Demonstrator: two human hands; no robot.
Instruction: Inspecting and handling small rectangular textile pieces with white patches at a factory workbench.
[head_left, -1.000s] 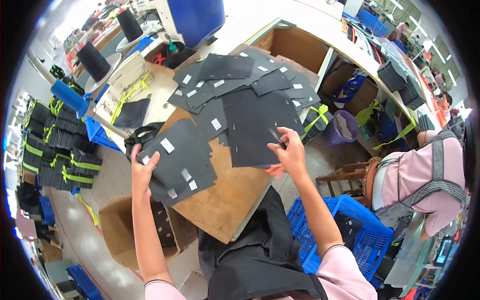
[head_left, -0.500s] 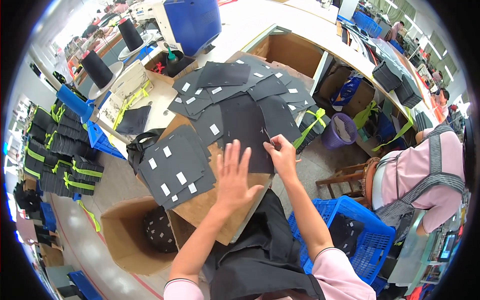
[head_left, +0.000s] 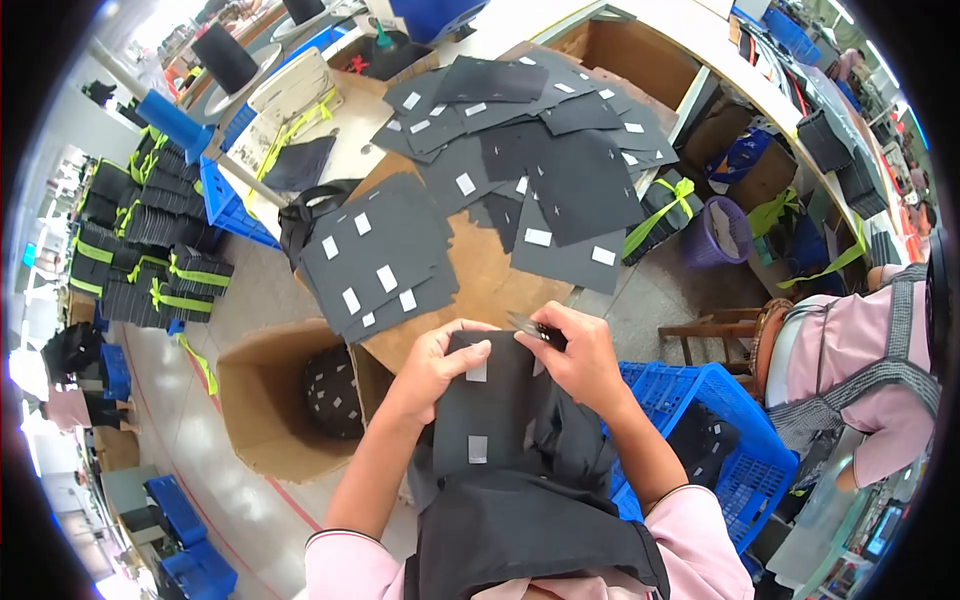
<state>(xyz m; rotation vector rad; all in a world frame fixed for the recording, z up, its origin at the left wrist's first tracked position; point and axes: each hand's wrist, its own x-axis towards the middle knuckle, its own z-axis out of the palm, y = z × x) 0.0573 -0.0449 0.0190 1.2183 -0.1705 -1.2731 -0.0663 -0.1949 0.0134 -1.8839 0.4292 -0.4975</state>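
A dark grey fabric panel (head_left: 500, 410) with two white patches hangs over my lap in front of the table edge. My left hand (head_left: 425, 375) pinches its upper left corner, thumb on top. In my right hand (head_left: 585, 360) is a small pair of thread snips (head_left: 543, 333), its tips pointing left just above the panel's upper edge. The fingertips of that hand are close to the panel's upper right corner; whether they grip it too is hard to see. Beyond my hands, dark panels (head_left: 585, 190) lie overlapping on the brown board (head_left: 480, 265), many with white patches.
Another panel pile (head_left: 375, 250) covers the board's left side. Below stands an open cardboard box (head_left: 265, 410) holding dark pieces. A blue crate (head_left: 740, 480) is at my right, near a seated person (head_left: 850, 340). Tied dark bundles (head_left: 150, 240) stack at far left; a purple basket (head_left: 715, 235) is at right.
My hands have drawn back from the table toward my lap, and a panel is now held there. My left hand has gone from spread to pinching. The view has shifted slightly.
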